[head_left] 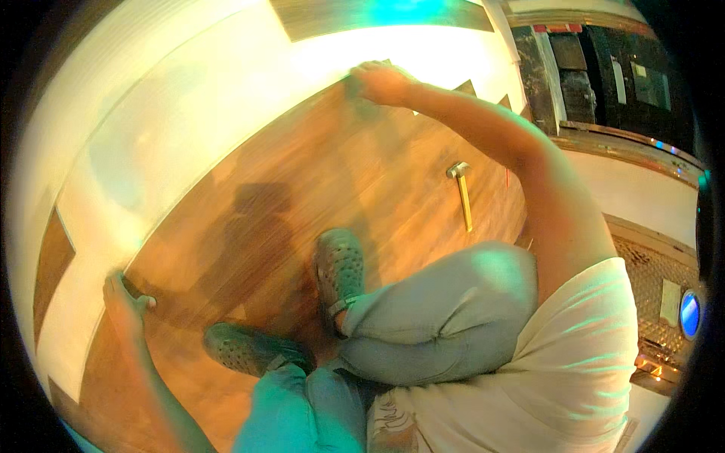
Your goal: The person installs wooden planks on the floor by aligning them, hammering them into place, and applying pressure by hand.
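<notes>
Brown wood-look floor planks lie around my feet, their long edge bordering a pale sheet. At the left end of that edge, my left hand curls its fingers over the rim, with the thumb lying apart on the wood. Far off at the upper middle, my right hand has its fingers bent over the same edge; bright glare blurs the fingertips. Both hands seem to grip the outermost floor plank, though its seam is hard to make out. A hammer with a yellow handle rests on the planks below my right forearm.
The pale underlay sheet spreads beyond the edge. Other planks lie at the top and far left. My dark clogs stand on the wood. A dark shelf unit and a patterned metal panel line the right side.
</notes>
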The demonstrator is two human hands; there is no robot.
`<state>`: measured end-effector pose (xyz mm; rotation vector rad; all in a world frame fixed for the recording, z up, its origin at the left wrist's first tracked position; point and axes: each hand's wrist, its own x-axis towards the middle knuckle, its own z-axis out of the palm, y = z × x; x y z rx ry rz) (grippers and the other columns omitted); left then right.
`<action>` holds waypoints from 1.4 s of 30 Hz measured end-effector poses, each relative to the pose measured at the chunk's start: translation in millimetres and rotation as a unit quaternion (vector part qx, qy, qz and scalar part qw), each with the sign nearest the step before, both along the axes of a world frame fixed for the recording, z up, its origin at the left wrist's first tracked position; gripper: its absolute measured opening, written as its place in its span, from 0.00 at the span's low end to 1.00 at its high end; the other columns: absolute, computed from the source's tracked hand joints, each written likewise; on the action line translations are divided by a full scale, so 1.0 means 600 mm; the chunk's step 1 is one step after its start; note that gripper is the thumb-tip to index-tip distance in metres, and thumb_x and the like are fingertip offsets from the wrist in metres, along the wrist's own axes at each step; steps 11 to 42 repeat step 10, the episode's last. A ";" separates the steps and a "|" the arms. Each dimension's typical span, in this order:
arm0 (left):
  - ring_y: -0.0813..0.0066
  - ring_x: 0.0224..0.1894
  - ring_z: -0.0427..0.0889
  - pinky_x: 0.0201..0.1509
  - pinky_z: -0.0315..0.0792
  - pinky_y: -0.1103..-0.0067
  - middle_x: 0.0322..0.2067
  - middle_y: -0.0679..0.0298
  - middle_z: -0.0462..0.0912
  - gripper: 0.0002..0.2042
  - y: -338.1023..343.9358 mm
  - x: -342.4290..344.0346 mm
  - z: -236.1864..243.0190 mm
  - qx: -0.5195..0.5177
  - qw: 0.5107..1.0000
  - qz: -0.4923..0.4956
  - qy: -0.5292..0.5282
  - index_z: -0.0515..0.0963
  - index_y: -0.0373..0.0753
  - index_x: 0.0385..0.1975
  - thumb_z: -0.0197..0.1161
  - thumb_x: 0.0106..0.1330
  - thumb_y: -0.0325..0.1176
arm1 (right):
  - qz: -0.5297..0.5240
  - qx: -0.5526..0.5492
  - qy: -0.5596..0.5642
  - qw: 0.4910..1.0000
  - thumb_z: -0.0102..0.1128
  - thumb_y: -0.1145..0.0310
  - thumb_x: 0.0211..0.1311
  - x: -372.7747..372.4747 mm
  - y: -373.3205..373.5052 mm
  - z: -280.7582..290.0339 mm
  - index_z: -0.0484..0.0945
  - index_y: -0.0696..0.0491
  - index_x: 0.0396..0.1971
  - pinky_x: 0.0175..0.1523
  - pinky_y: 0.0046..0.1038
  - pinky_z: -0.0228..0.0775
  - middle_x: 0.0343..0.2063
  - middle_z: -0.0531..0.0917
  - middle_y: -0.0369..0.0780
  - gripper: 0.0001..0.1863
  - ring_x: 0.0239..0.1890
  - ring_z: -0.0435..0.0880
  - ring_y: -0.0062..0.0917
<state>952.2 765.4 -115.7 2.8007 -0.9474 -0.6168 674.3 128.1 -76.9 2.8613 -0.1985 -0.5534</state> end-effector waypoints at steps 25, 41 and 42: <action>0.45 0.51 0.77 0.57 0.73 0.60 0.43 0.46 0.80 0.33 -0.026 0.026 0.011 0.075 0.997 0.002 0.026 0.77 0.32 0.43 0.82 0.32 0.32 | -0.545 0.336 -0.066 0.765 0.59 0.53 0.68 -0.731 -0.113 -0.150 0.83 0.55 0.47 0.53 0.38 0.74 0.39 0.88 0.44 0.21 0.45 0.85 0.34; 0.45 0.51 0.77 0.57 0.73 0.60 0.43 0.46 0.80 0.33 -0.026 0.026 0.011 0.075 0.997 0.002 0.026 0.77 0.32 0.43 0.82 0.32 0.32 | -0.545 0.336 -0.066 0.765 0.59 0.53 0.68 -0.731 -0.113 -0.150 0.83 0.55 0.47 0.53 0.38 0.74 0.39 0.88 0.44 0.21 0.45 0.85 0.34; 0.45 0.51 0.77 0.57 0.73 0.60 0.43 0.46 0.80 0.33 -0.026 0.026 0.011 0.075 0.997 0.002 0.026 0.77 0.32 0.43 0.82 0.32 0.32 | -0.545 0.336 -0.066 0.765 0.59 0.53 0.68 -0.731 -0.113 -0.150 0.83 0.55 0.47 0.53 0.38 0.74 0.39 0.88 0.44 0.21 0.45 0.85 0.34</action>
